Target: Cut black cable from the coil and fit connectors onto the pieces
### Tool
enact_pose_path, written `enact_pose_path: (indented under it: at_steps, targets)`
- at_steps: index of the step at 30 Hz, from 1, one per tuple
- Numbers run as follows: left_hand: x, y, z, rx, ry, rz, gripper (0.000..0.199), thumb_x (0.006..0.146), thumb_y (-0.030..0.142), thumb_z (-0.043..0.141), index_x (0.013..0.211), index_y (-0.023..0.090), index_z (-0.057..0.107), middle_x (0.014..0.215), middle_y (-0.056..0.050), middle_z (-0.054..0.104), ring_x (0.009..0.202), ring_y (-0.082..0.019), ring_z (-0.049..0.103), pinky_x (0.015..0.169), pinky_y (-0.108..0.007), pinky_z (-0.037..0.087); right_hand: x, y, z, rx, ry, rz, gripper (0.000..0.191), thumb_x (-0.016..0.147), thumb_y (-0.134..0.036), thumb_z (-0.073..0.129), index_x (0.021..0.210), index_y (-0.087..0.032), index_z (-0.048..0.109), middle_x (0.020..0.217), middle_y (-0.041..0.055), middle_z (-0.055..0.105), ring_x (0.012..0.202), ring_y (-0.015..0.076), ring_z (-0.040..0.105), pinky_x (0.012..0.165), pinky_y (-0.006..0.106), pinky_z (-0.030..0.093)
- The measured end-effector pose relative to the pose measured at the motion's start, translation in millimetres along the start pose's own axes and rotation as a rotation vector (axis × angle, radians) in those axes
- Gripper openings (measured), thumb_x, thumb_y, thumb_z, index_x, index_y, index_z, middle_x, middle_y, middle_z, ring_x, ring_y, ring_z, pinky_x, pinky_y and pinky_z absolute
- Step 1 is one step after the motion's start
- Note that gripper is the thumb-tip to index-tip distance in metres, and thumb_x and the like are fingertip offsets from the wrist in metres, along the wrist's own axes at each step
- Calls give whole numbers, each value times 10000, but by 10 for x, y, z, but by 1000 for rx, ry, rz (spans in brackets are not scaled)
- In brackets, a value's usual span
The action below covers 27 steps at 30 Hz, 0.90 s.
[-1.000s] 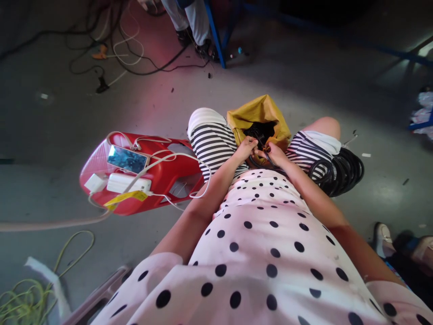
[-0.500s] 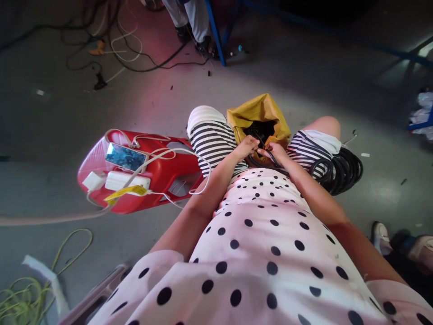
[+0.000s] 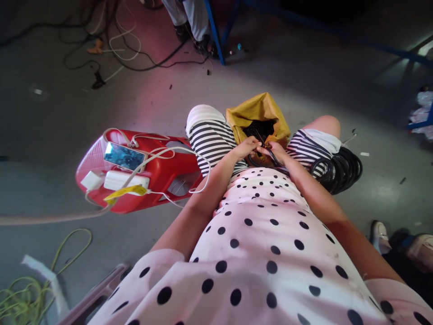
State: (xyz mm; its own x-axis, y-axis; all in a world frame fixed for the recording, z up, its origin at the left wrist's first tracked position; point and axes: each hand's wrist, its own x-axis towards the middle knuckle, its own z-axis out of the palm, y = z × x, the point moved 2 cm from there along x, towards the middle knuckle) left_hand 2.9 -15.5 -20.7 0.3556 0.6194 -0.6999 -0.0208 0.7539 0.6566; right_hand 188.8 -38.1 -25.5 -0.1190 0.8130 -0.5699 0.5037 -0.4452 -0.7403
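Observation:
Between my knees stands an open yellow bag (image 3: 252, 108) with dark contents inside. At its near rim my left hand (image 3: 248, 146) is closed, its fingertips pinching something too small to make out. My right hand (image 3: 274, 152) is closed on a black cable (image 3: 273, 158), and its fingertips meet those of my left hand. A thick coil of black cable (image 3: 348, 169) lies over and beside my right thigh.
On my left is a red stool (image 3: 158, 180) holding a phone (image 3: 124, 156), a white power bank (image 3: 126, 180) and white cords. Yellow-green cable (image 3: 30, 293) lies lower left. Other people's feet show at the top and lower right.
The fingertips of my two hands have come together over the bag's near edge. The bag and the coil have stayed in place.

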Motion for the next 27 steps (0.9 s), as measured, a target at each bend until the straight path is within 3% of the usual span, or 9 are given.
enact_pose_path:
  at_steps: [6,9,12,16,21,24,27]
  targets:
    - [-6,10,17,-15,-12,2,307,1109,144,801,908,202,577,635,84,557,453,-33,389,509,-157,388,33,20,23,-39,105,42,691,728,-846,968,767,-279,575,678,-6,603,677,215,599,635,348,459]
    - [4,24,19,-104,69,19,302,1111,180,812,906,198,591,647,71,577,479,-48,452,547,-164,439,45,44,35,21,123,22,700,723,-867,972,783,-281,594,688,1,633,673,225,630,627,355,491]
    - [-20,21,21,-234,118,-10,144,1149,246,750,1038,196,674,746,26,688,585,-105,628,677,-222,585,70,80,32,136,184,48,762,699,-934,973,819,-290,585,687,7,636,667,231,633,602,365,513]
    - [-94,-12,58,-403,20,-80,80,1162,275,692,1180,209,732,888,-28,776,776,-175,782,885,-336,678,106,96,35,324,244,31,842,678,-1011,947,863,-291,552,711,-16,620,679,195,613,605,338,530]
    - [-162,-45,90,-482,79,-177,257,1222,297,521,1057,199,691,827,-25,722,756,-190,742,913,-392,694,91,52,-1,352,192,31,829,690,-973,986,887,-275,584,700,-24,622,641,181,614,586,326,515]
    - [-197,-56,154,-446,25,-241,309,1224,353,504,1052,197,708,805,-32,705,725,-210,711,866,-410,699,74,18,-39,327,178,41,809,696,-930,1015,919,-276,592,711,-30,624,645,180,607,601,326,507]
    - [-212,-51,212,-471,-29,-215,282,1207,370,561,1010,210,684,728,-9,622,660,-200,637,801,-383,683,61,-5,-57,339,196,48,823,697,-938,1007,949,-289,568,714,-47,595,636,177,582,612,339,510]
